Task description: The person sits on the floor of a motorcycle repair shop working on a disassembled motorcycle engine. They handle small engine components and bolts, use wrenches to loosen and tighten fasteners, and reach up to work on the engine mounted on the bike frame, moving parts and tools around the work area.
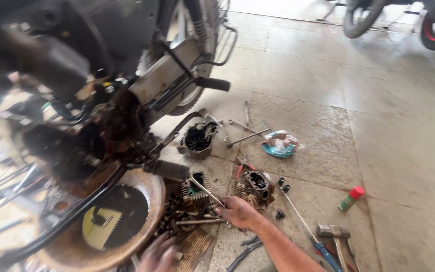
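On tiled floor (378, 126) — scattered engine parts (227, 186)

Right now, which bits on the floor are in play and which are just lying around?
In play:
right hand on the long thin rod
finned cylinder beside it
left hand by the small greasy parts

Lying about:
hammer
green spray can
blue rag
wrenches

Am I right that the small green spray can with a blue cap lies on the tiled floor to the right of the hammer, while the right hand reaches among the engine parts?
Not quite: the cap is red, not blue, as the head view shows. The green spray can does lie on the tiled floor, right of the hammer, and the right hand reaches among the engine parts.
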